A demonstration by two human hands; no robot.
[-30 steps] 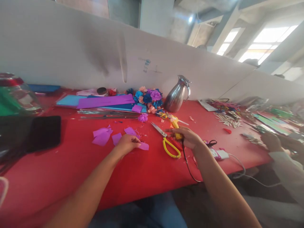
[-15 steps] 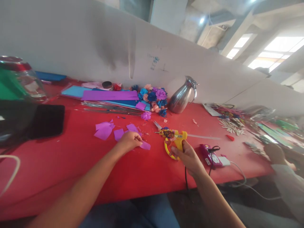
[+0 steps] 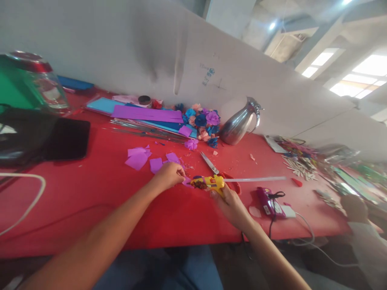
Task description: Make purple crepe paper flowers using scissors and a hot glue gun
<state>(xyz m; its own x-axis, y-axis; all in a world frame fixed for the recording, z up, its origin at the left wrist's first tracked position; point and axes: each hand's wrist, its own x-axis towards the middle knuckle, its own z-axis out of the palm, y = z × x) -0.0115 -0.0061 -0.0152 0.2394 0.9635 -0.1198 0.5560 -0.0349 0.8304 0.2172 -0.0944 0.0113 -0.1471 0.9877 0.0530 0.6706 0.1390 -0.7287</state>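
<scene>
Your red counter (image 3: 181, 229) is running under everything, and over on the far left a clear jar (image 3: 50, 90) is wearing its red lid; what it's holding, you can't tell. The metal jug (image 3: 238, 124) is standing near the back, hiding whatever is in it.

Now the glue gun (image 3: 211, 183), mid-counter! Your right hand (image 3: 231, 205) is closing round its yellow handle, and the tip is pointing left, with a long stick (image 3: 256, 179) jutting out behind. It's probably feeling light and stiff in that hard shell; the handle is looking like the right hold, and the tip is likely running hot, so fingers are best staying off it.

Your hands are working apart: the left hand (image 3: 169, 177) is pinching a purple piece (image 3: 186, 181) just beside the tip, touching or not you can't tell. That piece is looking thin, soft, nearly weightless and easy to crease, so an edge is the safest place for pinching. Similar loose pieces (image 3: 138, 158) are lying farther left, flat on the red.
</scene>
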